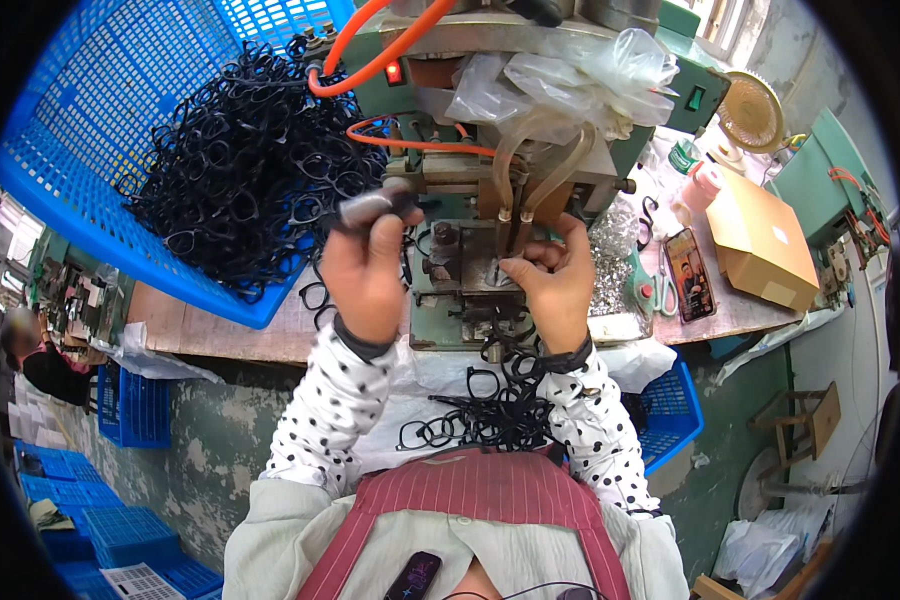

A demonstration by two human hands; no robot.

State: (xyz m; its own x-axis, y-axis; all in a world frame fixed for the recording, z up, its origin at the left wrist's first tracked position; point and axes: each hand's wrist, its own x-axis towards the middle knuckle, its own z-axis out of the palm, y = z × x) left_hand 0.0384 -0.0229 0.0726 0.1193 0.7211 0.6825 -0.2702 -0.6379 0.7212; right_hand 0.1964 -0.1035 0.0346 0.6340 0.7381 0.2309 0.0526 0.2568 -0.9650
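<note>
A large heap of black eyeglass frames (240, 160) fills the blue basket on the left. My left hand (365, 280) is raised beside it, closed around a blurred grey metal handle (375, 205); whether this belongs to the machine, I cannot tell. In the middle stands a green bench machine (435, 315) with two clear tubes (515, 180) running down to its work spot. Right there, my right hand (555, 285) has thumb and fingers pinched together on something small and mostly hidden. More black frames (500, 400) lie in a pile between my forearms, on my lap side.
The blue basket (100, 220) rests on the wooden table (230, 325). Orange hoses (395, 45) and plastic bags (570, 85) hang over the machine. To the right are scissors (664, 292), a phone (690, 273) and a cardboard box (765, 240). Another blue basket (675, 415) stands lower right.
</note>
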